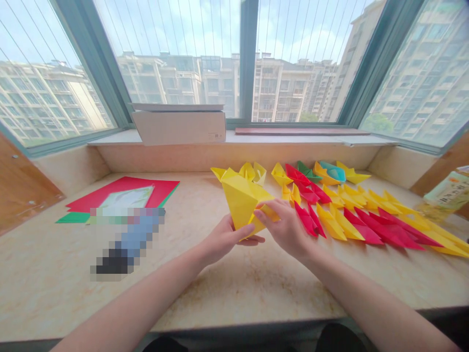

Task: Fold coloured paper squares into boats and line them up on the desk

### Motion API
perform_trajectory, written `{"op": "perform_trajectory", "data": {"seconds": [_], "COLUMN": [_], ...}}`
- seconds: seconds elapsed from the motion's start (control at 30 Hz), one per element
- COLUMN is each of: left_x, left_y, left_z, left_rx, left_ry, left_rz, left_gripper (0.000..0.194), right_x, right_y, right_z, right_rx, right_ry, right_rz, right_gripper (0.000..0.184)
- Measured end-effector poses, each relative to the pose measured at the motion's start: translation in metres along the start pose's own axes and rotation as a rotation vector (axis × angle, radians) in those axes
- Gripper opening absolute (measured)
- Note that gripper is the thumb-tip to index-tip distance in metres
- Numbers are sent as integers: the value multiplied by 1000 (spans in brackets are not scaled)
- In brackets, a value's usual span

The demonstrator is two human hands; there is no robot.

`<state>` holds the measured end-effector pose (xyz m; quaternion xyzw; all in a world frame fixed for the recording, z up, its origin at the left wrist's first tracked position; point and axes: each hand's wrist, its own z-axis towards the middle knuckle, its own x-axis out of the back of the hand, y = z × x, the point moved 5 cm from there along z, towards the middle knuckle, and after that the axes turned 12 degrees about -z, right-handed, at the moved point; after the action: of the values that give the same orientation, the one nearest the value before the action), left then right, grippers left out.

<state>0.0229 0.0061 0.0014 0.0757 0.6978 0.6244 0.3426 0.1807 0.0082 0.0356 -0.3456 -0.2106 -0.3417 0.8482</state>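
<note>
A folded yellow paper piece with a pointed top corner is held up above the counter, between both hands. My left hand grips its lower left part, thumb in front and fingers partly hidden behind it. My right hand pinches the right side, where a flap of the paper sticks out. Just behind it stand yellow folded paper boats. To the right, near my right hand, lie red paper boats and yellow paper boats in rows.
Red paper sheets with a clear packet lie at the left, green paper beneath. A blurred-out object is in front. A white box rests on the sill. A bottle stands far right.
</note>
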Motion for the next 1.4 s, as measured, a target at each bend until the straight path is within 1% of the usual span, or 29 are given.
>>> {"op": "perform_trajectory", "data": {"seconds": [0.07, 0.13, 0.27, 0.33, 0.4, 0.47, 0.53, 0.6, 0.67, 0.73, 0.8, 0.97, 1.07, 1.23, 1.4], "left_x": [0, 1, 0, 1, 3, 4, 4, 3, 4, 5, 8, 16, 18, 18, 20], "left_y": [-1, 0, 4, 6, 6, 6, 6, 5, 4, 3, 2, 3, 3, 5, 9], "left_z": [1, 2, 3, 2, 1, 0, -1, -1, 0, 3, 5, 6, 6, 4, 3], "left_rx": [-9, -28, -43, -41, -41, -51, -66, -70, -66, -68, -74, -84, -110, -181, -180], "left_ry": [41, 77, 84, 79, 75, 67, 68, 89, 130, 172, 204, 255, 268, 302, 313], "left_rz": [11, 25, 47, 70, 104, 137, 141, 123, 106, 98, 91, 30, -30, -100, -96], "left_gripper": [50, 48, 45, 43, 40, 39, 39, 43, 47, 46, 45, 42, 41, 43, 44], "right_x": [1, 2, 2, 2, 1, -2, -5, -6, -4, -1, 1, 6, 5, -3, -6], "right_y": [-2, 0, 10, 16, 20, 21, 19, 14, 8, 3, -1, -13, -21, -23, -29], "right_z": [1, 2, 4, 5, 5, 6, 5, 4, 3, 2, 1, -2, -3, -7, -13], "right_rx": [19, 23, 34, 26, 6, -16, -28, -19, 9, 48, 93, 207, 302, 380, 460], "right_ry": [23, 53, 89, 101, 84, 33, -30, -59, -31, 22, 49, 69, 62, -35, -100], "right_rz": [-24, -30, -90, -147, -167, -141, -120, -141, -193, -248, -302, -435, -444, -279, -227], "right_gripper": [17, 22, 41, 53, 66, 70, 66, 60, 57, 54, 49, 31, 24, 31, 38]}}
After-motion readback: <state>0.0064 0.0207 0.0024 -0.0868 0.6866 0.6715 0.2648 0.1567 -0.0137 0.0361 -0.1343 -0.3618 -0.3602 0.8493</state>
